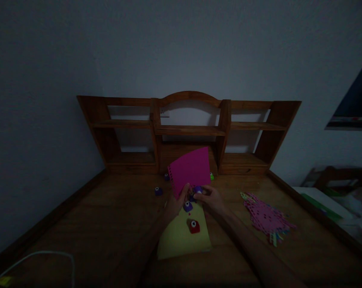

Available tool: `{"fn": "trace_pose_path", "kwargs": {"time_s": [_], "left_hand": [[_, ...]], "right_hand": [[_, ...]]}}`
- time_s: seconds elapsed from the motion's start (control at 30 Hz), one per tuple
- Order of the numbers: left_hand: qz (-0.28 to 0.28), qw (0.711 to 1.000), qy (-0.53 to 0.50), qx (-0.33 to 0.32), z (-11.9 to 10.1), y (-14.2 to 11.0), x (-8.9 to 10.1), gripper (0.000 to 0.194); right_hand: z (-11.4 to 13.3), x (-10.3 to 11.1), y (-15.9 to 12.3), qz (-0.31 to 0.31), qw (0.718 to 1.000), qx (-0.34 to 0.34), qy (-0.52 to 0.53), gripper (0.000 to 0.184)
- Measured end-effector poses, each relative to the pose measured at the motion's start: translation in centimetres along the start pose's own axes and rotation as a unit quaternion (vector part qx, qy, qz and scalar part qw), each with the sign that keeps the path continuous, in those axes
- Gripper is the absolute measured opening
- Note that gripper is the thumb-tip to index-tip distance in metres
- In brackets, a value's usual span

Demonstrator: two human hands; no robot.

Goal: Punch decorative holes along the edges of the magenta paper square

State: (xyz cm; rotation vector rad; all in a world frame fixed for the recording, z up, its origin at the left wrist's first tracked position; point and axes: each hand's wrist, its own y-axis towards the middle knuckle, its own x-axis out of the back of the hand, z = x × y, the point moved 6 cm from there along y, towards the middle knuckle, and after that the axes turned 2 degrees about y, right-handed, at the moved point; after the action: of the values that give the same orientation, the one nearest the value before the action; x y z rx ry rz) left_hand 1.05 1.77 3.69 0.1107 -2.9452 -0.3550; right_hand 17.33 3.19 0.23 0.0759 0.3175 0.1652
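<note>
My left hand [176, 203] is closed on the lower edge of a bright pink sheet of paper [191, 168], held tilted up above the desk. A row of small punched holes runs down the sheet's left side. In my right hand [213, 199] is a purple craft paper punch [198, 189], close to the sheet's lower edge; whether the paper sits in its slot I cannot tell. Just below the hands lie another purple punch [187, 206] and a red punch [194, 227], both on yellow paper [183, 244].
Two dark punches [158, 191] stand left of the pink sheet, and a green punch [211, 176] shows behind its right edge. Right of my arm lies a pile of punched pink paper [266, 216]. A wooden shelf unit [189, 131] lines the back; a white cable [53, 253] curves at lower left.
</note>
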Motion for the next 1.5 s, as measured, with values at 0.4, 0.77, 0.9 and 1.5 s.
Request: {"fn": "trace_pose_path", "kwargs": {"time_s": [0.4,0.77,0.9,1.5], "left_hand": [[0.052,0.998,0.019,-0.019,0.1,-0.2,-0.9,0.038],[0.107,0.993,0.038,-0.016,-0.5,-0.1,-1.5,0.046],[0.105,0.994,0.033,-0.008,-0.8,-0.2,-1.4,0.044],[0.118,0.992,0.017,-0.036,0.1,0.1,-1.8,0.046]], "right_hand": [[0.5,-1.1,-0.6,0.036,0.988,-0.023,0.147,0.026],[-0.3,-0.4,-0.1,0.033,0.983,-0.048,0.176,0.018],[-0.2,-0.5,-0.2,0.033,0.983,-0.047,0.177,0.018],[0.0,-0.5,-0.2,0.012,0.984,-0.038,0.171,0.017]]}}
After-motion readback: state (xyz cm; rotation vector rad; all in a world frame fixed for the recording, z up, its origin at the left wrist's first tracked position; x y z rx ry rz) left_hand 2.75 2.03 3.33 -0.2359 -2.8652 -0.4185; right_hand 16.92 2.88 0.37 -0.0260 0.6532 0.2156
